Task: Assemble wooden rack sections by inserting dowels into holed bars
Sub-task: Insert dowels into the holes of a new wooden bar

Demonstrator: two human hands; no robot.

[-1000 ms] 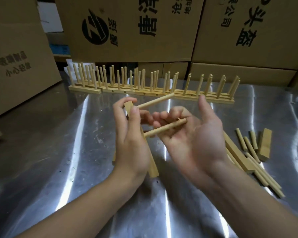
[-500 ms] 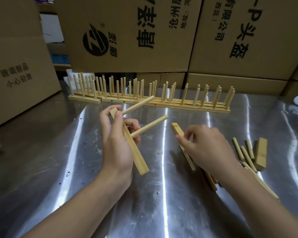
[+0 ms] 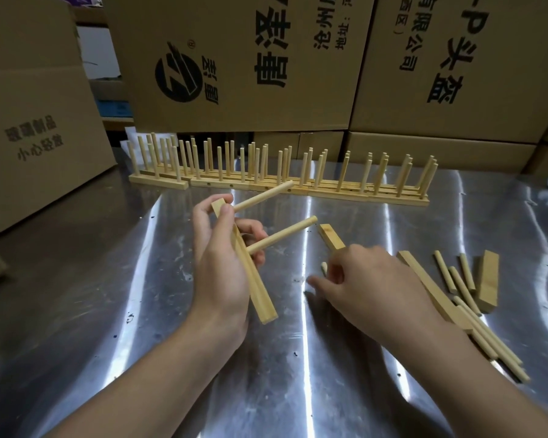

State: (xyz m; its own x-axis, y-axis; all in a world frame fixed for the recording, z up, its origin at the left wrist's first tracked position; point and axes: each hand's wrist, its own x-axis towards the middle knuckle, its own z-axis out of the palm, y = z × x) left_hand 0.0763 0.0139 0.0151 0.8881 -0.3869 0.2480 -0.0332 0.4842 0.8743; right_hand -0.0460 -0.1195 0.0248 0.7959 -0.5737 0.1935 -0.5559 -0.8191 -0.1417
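At the far left a brown cardboard box (image 3: 35, 121) is printed with 玻璃制品 and 小心轻放. Behind the shiny steel table (image 3: 108, 295) stands a larger carton (image 3: 234, 58) with a round black logo and characters turned on their side, among them 沧州 and 地址. The right-hand carton (image 3: 456, 58) reads 有限公司 and 头盔. A row of finished pale wooden rack sections (image 3: 279, 184) stands along the table's back edge, pegs upright.

The left hand (image 3: 222, 273) is raised above the table. Its fingers and thumb are wrapped round a pale, square-edged wooden holed bar (image 3: 260, 301). The bar is tilted, and two round wooden dowels (image 3: 282, 238) seated in it point up to the right.

The right hand (image 3: 370, 286) is low over the table, its fingers curled about a single dowel (image 3: 324, 267) of which only the tip shows. A loose bar (image 3: 331, 237) lies partly under this hand. Further right lies a pile of spare bars and dowels (image 3: 456, 279).
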